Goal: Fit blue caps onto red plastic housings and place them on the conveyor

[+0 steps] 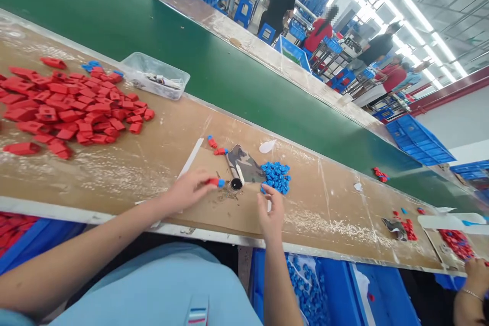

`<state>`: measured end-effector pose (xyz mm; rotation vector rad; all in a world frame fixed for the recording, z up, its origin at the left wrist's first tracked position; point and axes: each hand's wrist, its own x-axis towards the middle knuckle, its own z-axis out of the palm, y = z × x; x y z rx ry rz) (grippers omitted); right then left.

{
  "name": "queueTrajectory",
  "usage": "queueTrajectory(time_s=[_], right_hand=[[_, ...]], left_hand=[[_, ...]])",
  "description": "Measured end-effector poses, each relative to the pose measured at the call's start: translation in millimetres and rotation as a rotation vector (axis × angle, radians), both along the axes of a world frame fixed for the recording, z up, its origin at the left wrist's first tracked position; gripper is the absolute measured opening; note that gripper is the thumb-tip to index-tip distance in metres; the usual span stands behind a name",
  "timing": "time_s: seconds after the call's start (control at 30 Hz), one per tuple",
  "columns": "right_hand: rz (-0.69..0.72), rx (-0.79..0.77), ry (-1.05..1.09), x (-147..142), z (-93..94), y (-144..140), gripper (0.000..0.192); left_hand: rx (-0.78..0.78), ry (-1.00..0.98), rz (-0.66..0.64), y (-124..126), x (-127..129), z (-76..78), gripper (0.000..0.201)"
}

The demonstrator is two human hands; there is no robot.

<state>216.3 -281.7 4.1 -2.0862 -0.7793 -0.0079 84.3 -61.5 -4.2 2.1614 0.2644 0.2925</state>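
A red-and-blue part [214, 182] is pinched in the left hand [187, 191] at frame centre, while the blue caps [277, 177] just right are touched by the right hand's [270, 214] loosely spread fingers.

Table [153, 163]: worn, scuffed brown board under both hands, matt.
Blue caps [277, 175]: smooth plastic, just beyond the right hand [270, 214].
Red pieces [76, 107]: glossy plastic, beyond the left hand [189, 189].
Tray [156, 75]: clear plastic.

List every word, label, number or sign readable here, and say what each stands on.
None can be read.
The striped tab on the light blue garment shows only red, white and blue bars, no letters.
The camouflage-patterned piece, red parts, blue caps and clear tray bear no legible print.
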Motion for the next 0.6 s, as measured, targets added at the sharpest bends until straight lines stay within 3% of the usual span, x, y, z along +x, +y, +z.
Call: queueTrajectory(time_s=[0.03, 0.1, 0.2, 0.3, 0.4, 0.47, 0.53, 0.6], right_hand=[[-0.135, -0.048, -0.014, 11, -5.5, -5, 0.037], [-0.217, -0.096, -0.014, 29, -15.6, -13, 0.037], [-0.178, -0.123, 0.011, 41, -24.5, -15, 0.042], [-0.145, -0.146, -0.027, 41, -26.1, -13, 0.043], [-0.17, -0.202, -0.115, 41, -25.4, -18, 0.039], [-0.206, -0.257, -0.107, 48, -27.6, -25, 0.038], [-0.233, -0.287, -0.028, 59, -33.1, -32, 0.04], [-0.137, -0.195, 0.191, 68, -39.7, -36, 0.044]], left_hand=[[0.057, 0.031, 0.081, 11, 6, -1.3, 0.026], [0.126, 0.067, 0.166, 29, 19, -6.0, 0.023], [0.14, 0.06, 0.253, 43, 37, -14.7, 0.022], [0.055, 0.005, 0.321, 42, 42, -20.9, 0.033], [0.028, -0.074, 0.298, 37, 31, -22.0, 0.037], [0.118, -0.084, 0.297, 36, 19, -20.3, 0.039], [0.218, -0.08, 0.352, 41, 4, -17.2, 0.038], [0.305, -0.051, 0.485, 52, -15, -13.2, 0.032]])
